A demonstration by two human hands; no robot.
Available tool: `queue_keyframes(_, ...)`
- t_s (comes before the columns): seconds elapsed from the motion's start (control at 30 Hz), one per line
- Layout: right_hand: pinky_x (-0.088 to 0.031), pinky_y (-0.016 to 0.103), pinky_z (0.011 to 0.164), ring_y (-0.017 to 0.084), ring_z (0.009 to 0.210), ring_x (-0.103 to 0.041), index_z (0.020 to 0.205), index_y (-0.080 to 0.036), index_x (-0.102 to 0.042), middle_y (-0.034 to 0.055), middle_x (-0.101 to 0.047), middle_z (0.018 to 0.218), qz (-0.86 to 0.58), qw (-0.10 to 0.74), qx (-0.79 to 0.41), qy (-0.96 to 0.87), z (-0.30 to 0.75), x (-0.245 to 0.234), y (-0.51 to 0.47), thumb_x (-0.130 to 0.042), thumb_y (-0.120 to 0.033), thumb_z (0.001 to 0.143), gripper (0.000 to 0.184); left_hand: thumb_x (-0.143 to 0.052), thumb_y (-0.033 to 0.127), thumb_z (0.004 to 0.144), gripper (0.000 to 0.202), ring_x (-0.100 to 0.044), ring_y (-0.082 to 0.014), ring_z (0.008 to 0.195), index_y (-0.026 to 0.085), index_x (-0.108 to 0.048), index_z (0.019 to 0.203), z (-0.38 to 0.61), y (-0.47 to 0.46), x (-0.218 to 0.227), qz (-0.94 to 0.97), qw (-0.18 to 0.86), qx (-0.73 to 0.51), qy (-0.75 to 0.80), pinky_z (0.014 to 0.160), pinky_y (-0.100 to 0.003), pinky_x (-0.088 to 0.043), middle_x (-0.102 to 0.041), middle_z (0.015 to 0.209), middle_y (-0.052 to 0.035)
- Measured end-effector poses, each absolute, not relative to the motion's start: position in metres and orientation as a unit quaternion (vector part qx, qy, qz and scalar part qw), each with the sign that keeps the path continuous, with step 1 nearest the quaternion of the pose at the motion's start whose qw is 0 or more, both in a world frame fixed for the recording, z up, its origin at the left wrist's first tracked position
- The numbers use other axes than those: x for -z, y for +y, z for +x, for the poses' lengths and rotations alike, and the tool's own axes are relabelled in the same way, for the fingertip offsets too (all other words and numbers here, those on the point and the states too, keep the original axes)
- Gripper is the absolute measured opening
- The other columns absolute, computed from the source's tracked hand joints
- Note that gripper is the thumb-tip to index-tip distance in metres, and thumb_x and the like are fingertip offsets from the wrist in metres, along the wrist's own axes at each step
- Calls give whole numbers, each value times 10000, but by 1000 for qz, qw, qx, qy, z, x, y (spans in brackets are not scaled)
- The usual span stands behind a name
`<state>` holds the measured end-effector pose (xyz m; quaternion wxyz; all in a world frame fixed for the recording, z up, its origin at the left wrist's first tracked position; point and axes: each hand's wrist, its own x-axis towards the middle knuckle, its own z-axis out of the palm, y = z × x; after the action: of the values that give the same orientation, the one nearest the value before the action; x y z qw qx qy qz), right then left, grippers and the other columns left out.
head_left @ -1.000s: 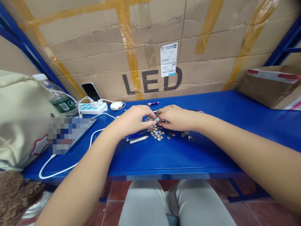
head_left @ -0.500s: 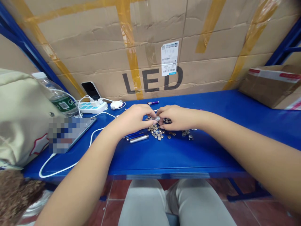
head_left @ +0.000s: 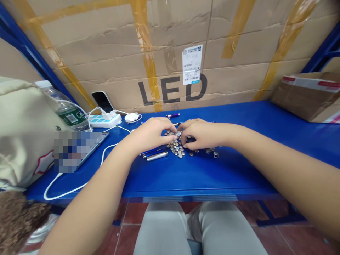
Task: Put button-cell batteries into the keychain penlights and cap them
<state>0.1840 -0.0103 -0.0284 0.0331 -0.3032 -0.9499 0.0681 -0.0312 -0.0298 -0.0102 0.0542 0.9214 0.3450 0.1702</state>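
on the glossy blue tabletop (head_left: pixel 191 180) lies a silver metal cylinder (head_left: pixel 157 156). to its right, small round silvery discs (head_left: pixel 177 150) form a loose cluster. over these, left hand (head_left: pixel 152 132) pinches a small whitish piece (head_left: pixel 177 134); right hand (head_left: pixel 200 134) curls just beside it, hold indeterminable. farther back: slim purple tube (head_left: pixel 174 115).

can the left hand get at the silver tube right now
Probably yes: the silver tube lies uncovered on the near side of the left hand, though that hand seems to hold a small clear piece.
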Motion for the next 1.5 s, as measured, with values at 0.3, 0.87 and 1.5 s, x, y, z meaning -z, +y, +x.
queue_keyframes(0.3, -395, 456, 966, 277, 1088, -579, 805, -225, -728, 82, -683, 1088, -311, 42, -25, -949, 181, 31, -8, -547, -185, 820, 185, -625, 278, 868, 141, -634, -179, 902, 180, -705, 931, -31, -30, 9, 922, 53, -167, 347, 837, -304, -468, -694, 955, -35)
queue_keyframes(0.87, -436, 414, 946, 260, 1126, -566, 954, -242, -749, 72, -656, 1127, -264, 47, -86, -960, 180, 29, -11, -614, -175, 817, 204, -622, 260, 857, 130, -633, -183, 901, 178, -705, 914, -33, -30, 9, 919, 55, -174, 348, 820, -310, -470, -697, 953, -38)
queue_keyframes(1.5, -432, 359, 855, 239, 1031, -574, 771, -198, -689, 61, -663, 979, -260, 64, -94, -959, 181, 27, -11, -670, -126, 777, 74, -622, 279, 863, 147, -638, -168, 895, 170, -706, 913, -35, -29, 7, 912, 31, -192, 361, 813, -286, -461, -703, 962, -32)
